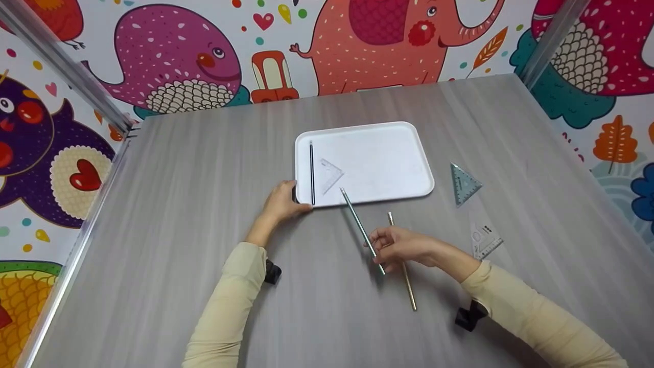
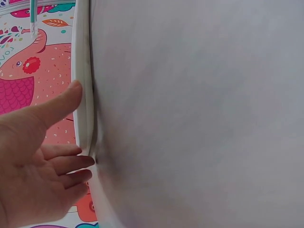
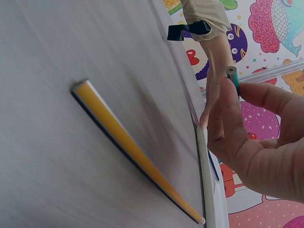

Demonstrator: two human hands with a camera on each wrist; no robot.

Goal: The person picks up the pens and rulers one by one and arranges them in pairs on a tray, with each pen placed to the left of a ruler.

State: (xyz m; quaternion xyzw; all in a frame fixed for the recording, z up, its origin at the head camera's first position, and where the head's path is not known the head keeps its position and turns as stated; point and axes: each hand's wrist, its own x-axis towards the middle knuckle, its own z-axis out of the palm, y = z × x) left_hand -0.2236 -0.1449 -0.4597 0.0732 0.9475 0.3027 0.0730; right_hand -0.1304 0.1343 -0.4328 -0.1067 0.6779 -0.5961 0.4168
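Green pencil (image 1: 361, 230): long, thin, slanting from right hand (image 1: 401, 246).

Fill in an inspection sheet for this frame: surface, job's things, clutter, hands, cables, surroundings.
Surface: grey wood-grain table.
Job's things: white tray holding a dark pencil and a clear set square; green pencil tip over the tray edge.
Clutter: yellow pencil, green set square, clear protractor square on the table.
Hands: left hand touches the tray's corner; right hand pinches the green pencil.
Cables: nothing seen.
Surroundings: cartoon-animal walls, metal frame posts.
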